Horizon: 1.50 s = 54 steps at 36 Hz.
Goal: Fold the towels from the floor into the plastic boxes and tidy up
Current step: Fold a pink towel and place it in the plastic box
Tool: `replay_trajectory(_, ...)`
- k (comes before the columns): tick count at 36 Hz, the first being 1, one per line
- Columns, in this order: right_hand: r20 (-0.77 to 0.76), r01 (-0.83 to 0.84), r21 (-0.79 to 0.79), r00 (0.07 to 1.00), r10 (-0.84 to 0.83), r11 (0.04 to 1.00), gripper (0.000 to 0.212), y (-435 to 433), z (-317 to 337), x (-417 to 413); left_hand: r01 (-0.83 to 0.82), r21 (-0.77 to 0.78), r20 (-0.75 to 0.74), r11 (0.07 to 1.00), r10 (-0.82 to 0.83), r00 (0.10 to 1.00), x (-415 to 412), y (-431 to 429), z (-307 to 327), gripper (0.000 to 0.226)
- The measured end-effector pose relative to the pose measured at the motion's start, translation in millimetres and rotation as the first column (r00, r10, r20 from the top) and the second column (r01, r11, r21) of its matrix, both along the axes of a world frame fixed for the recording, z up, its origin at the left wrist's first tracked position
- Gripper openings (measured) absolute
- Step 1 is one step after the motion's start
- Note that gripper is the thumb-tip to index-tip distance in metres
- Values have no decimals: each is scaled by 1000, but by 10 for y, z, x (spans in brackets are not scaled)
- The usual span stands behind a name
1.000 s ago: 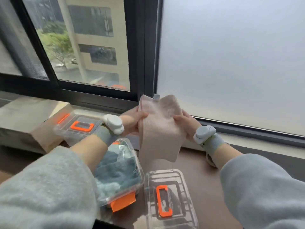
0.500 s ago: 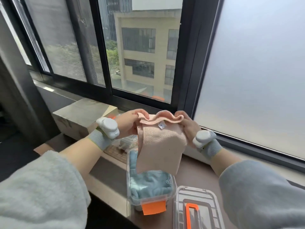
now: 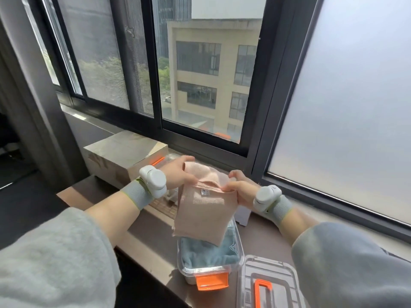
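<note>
Together, left hand (image 3: pixel 178 174) and right hand (image 3: pixel 241 191) pinch the pink towel (image 3: pixel 205 210) aloft.

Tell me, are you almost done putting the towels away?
Partway. Done: a blue towel lies in the open box. In hand: the left hand and right hand pinch the top edge of a folded pink towel, hanging above that box. Left: lay the pink towel in and put on the lid, which lies beside the box. Whether more towels wait on the floor cannot be seen.
</note>
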State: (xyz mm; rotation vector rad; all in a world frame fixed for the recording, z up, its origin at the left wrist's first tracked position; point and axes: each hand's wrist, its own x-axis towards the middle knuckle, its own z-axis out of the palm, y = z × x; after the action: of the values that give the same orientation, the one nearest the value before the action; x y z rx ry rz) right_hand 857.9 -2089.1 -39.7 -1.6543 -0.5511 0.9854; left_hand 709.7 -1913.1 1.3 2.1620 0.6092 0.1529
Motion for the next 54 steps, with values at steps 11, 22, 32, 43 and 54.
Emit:
replay_trajectory(11,121,-30,225,993,2,974,29,-24,14,-15,34,-348,249,937,57,967,-70,9,-250,42)
replay_trajectory(22,-21,108,344,994,-107,933,33,-17,-85,55,178,-800,303,573,130,944,-139,-15,-253,36)
replay_trajectory(32,22,92,318,994,-105,944,46,8,-248,50,103,-737,-1,668,-153,988,-120,-63,-562,46)
replay_trajectory(43,-202,-180,290,949,244,940,11,-81,-423,107,-47,-616,-45,786,24,999,-183,-46,-755,31)
replay_trajectory(54,-7,-157,153,987,160,976,34,-76,-625,52,-148,-696,196,702,385,902,-147,-191,-1019,40)
